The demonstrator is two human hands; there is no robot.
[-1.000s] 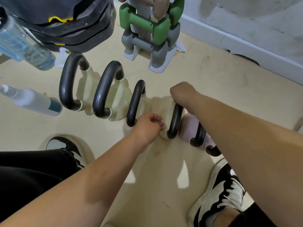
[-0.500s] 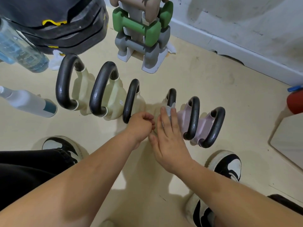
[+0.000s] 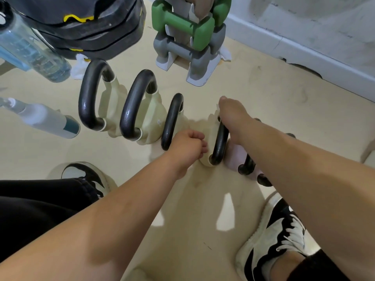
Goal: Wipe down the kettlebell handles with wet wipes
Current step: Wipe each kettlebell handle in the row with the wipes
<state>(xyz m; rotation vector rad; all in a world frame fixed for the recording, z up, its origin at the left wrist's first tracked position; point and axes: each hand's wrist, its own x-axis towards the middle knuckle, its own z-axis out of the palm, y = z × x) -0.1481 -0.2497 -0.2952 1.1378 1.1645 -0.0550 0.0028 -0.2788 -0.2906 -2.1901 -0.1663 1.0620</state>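
Right hand (image 3: 231, 116) fingers wrap the black handle (image 3: 220, 145) — wipe barely visible beneath; left hand (image 3: 187, 148) fisted — slide fingers down the curve.

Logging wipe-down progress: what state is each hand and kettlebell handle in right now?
Right hand: closed around the fourth kettlebell handle, a bit of white wipe showing under it.
Left hand: fisted beside the third kettlebell handle.
First two kettlebell handles: upright, untouched.
Pink kettlebells: mostly hidden.

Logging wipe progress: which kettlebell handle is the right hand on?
The fourth handle from the left; the right hand grips its top. The others are ungripped.
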